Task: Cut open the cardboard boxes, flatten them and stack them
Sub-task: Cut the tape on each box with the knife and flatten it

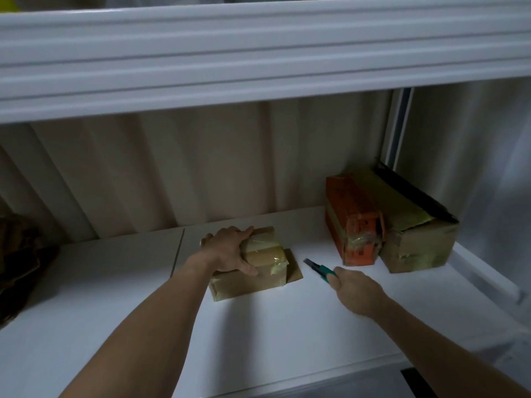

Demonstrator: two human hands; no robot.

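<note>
A small taped brown cardboard box point(260, 275) lies on the white shelf point(143, 326), on top of a flat piece of cardboard point(296, 272). My left hand point(228, 249) rests over the box's top left, fingers spread across it and thumb on its front. To the right, my right hand point(355, 290) grips a green utility knife point(320, 270) whose blade end points left toward the box, a short gap away. An orange taped box point(352, 222) and a larger brown box point(416, 225) stand together at the back right.
A white upper shelf edge point(258, 61) overhangs the space. A corrugated pale wall point(172, 168) closes the back. A dark crumpled object point(20, 254) sits at the far left. A white side wall point(474, 168) bounds the right.
</note>
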